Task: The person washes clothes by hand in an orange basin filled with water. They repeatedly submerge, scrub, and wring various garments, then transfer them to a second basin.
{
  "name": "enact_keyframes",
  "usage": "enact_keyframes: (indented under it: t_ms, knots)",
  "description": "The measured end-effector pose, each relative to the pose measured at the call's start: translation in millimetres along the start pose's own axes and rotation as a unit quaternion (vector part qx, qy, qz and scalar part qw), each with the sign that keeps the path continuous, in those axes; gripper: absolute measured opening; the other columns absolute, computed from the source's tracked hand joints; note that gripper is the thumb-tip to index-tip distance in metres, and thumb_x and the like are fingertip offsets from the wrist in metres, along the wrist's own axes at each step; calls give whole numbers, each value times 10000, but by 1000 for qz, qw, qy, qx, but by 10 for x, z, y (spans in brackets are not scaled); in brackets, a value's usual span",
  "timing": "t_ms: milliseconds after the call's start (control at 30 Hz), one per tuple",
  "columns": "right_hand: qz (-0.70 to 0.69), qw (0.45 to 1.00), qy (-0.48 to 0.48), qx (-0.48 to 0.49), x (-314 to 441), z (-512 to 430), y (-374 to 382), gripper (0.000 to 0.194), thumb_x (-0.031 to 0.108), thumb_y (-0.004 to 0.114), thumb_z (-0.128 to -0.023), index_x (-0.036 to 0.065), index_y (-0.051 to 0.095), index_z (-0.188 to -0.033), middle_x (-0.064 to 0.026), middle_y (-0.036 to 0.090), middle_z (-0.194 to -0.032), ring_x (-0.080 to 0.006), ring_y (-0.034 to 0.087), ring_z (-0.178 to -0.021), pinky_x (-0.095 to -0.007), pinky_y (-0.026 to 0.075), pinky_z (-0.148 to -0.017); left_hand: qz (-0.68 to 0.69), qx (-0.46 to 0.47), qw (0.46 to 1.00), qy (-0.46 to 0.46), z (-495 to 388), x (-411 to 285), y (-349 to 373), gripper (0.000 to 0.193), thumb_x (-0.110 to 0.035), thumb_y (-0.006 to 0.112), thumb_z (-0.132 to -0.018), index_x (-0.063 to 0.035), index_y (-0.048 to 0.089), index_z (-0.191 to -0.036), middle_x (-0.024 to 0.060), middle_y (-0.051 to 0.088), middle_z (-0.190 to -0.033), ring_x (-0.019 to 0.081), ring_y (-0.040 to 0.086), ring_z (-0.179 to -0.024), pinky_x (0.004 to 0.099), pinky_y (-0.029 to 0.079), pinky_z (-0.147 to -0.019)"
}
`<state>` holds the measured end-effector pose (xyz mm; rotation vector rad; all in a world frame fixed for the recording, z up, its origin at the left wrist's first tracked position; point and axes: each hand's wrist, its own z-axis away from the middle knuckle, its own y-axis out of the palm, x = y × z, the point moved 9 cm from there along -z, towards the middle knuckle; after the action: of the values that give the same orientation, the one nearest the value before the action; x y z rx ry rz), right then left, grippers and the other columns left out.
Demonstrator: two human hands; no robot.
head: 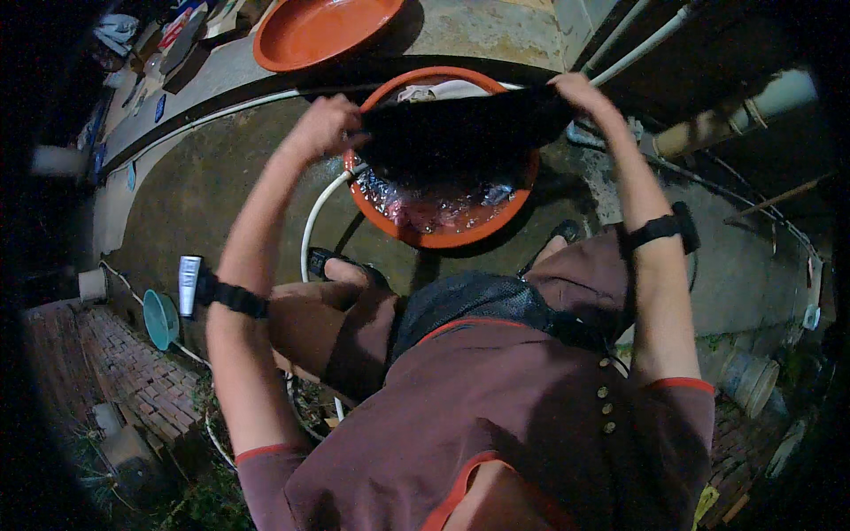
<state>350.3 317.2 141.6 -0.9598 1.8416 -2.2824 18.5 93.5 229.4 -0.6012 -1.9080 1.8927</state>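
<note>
A black cloth is stretched between my two hands over an orange plastic basin. My left hand grips its left end near the basin's rim. The right end is pinched in my right hand, held slightly higher. Below the cloth, water glints in the basin around submerged, pinkish fabric. Pale cloth shows at the far side of the basin. A white hose reaches over the basin's left rim. The cloth hides the middle of the basin, and its folds are too dark to make out.
Another orange basin sits on a concrete ledge beyond. Left lies a small teal basin near brick paving. White pipes and a thick pipe run at right. My sandalled feet flank the basin on the concrete floor.
</note>
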Motion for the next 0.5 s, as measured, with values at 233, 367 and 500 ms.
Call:
enact_keyframes:
  t_ms: [233,367,500]
  knots:
    - [-132,977,164,41,78,344,1609,535,157,518,-690,150,551,-1224,-214,605,-1086,-316,574,-1029,-393,439,-901,59,165,974,-147,-4,-122,1750,510,-544,489,-811,-93,721,-864,63,537,-1221,300,443,-1100,423,372,-945]
    - [-61,980,180,60,453,558,2104,697,252,601,-755,257,324,-1394,-235,297,-1332,-420,320,-1209,-618,357,-907,174,38,956,-232,-163,-175,2176,395,-487,491,-850,-174,726,-903,66,426,-1343,333,345,-1223,464,329,-986]
    - [24,985,146,91,671,639,2446,802,146,594,-801,343,141,-1433,-222,235,-1357,-438,276,-1193,-631,391,-843,122,93,949,-275,-300,-382,2596,534,-442,643,-726,-271,518,-1216,159,190,-1462,398,229,-1305,553,255,-1014]
